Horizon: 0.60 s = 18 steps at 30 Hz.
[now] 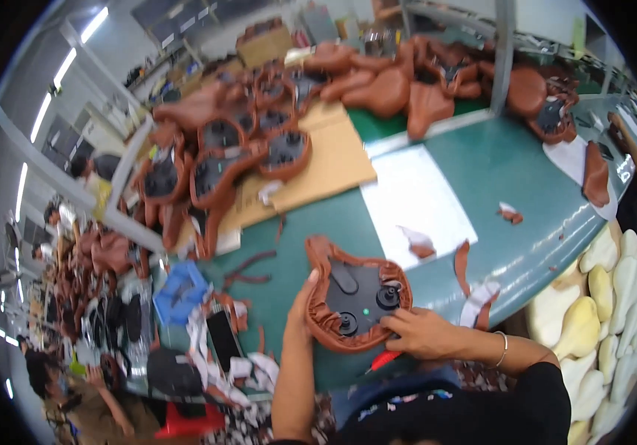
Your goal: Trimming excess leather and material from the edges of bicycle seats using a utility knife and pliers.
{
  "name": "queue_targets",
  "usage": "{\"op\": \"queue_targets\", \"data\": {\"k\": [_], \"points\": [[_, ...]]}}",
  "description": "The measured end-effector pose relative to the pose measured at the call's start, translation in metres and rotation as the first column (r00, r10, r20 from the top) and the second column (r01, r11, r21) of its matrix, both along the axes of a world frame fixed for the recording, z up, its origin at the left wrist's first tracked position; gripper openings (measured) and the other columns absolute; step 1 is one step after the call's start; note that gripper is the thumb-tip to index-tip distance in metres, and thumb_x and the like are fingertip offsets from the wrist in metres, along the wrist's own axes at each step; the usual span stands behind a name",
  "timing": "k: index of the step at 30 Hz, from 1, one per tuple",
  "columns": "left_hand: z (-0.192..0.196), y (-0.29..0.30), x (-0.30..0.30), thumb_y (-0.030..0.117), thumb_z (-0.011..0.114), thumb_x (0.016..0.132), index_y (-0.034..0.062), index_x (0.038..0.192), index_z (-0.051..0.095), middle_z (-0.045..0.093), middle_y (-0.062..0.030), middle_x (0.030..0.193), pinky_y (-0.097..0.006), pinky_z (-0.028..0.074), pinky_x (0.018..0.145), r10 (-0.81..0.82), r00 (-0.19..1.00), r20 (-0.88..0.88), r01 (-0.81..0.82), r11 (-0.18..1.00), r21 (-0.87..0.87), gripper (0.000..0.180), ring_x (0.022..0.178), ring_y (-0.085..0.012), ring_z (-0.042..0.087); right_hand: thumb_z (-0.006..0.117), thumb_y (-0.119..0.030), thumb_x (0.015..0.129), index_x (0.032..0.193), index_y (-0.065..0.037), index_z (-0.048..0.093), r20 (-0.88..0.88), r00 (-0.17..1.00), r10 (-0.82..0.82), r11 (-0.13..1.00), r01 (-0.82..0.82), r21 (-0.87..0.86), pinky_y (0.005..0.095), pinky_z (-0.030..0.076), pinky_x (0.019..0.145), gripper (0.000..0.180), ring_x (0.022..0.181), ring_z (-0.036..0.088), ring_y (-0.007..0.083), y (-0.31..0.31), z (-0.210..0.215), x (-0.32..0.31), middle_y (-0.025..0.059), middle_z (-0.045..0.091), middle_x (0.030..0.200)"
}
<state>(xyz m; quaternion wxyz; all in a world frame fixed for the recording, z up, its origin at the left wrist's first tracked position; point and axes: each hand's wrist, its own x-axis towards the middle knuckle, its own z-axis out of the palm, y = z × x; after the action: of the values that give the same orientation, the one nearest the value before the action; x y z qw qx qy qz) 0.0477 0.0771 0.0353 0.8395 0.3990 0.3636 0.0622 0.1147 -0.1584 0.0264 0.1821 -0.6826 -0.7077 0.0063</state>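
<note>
Upside down in front of me is a bicycle seat with a black base and a brown leather cover gathered around its edge. My left hand grips it along the left side, fingers mostly hidden beneath. At the right lower rim, my right hand is closed with its fingers against the folded leather. A red tool with a dark end shows just under the right fingers; I cannot tell whether that hand also holds it.
Covered seats are piled on cardboard at the far left. White paper, leather scraps, a blue tray and a phone lie on the green table. Pale foam pads stand right. A person sits left.
</note>
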Motion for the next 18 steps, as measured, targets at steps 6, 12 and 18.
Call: {"op": "queue_targets", "data": {"k": [6, 12, 18], "points": [[-0.027, 0.006, -0.044, 0.033, 0.064, 0.083, 0.0012, 0.125, 0.044, 0.051, -0.0088, 0.116, -0.031, 0.038, 0.094, -0.148, 0.983, 0.11, 0.119, 0.964, 0.238, 0.057, 0.106, -0.017, 0.05, 0.07, -0.014, 0.075, 0.118, -0.011, 0.057, -0.612, 0.653, -0.447, 0.864, 0.493, -0.105, 0.0358, 0.05, 0.071, 0.045, 0.084, 0.062, 0.029, -0.058, 0.002, 0.005, 0.0094, 0.064, 0.095], [0.0, 0.001, -0.045, 0.031, 0.065, 0.081, -0.0017, 0.12, 0.045, 0.053, -0.0078, 0.105, -0.028, 0.041, 0.085, -0.229, 0.973, -0.007, 0.213, 0.895, 0.393, 0.054, 0.093, -0.0159, 0.051, 0.064, -0.018, 0.082, 0.132, -0.015, 0.045, -0.137, 0.919, -0.369, 0.928, 0.357, -0.103, 0.0365, 0.047, 0.056, 0.054, 0.064, 0.058, 0.0265, -0.048, 0.027, 0.022, 0.0102, 0.056, 0.076], [0.009, -0.014, -0.049, 0.026, 0.064, 0.08, -0.0028, 0.111, 0.05, 0.055, -0.0058, 0.093, -0.025, 0.042, 0.074, -0.155, 0.987, -0.051, 0.158, 0.823, 0.546, 0.045, 0.082, -0.0124, 0.051, 0.057, -0.018, 0.086, 0.137, -0.014, 0.037, -0.007, 0.945, -0.327, 0.929, 0.321, -0.185, 0.0398, 0.044, 0.044, 0.055, 0.053, 0.056, 0.0297, -0.047, 0.004, 0.007, 0.0145, 0.053, 0.07]]}}
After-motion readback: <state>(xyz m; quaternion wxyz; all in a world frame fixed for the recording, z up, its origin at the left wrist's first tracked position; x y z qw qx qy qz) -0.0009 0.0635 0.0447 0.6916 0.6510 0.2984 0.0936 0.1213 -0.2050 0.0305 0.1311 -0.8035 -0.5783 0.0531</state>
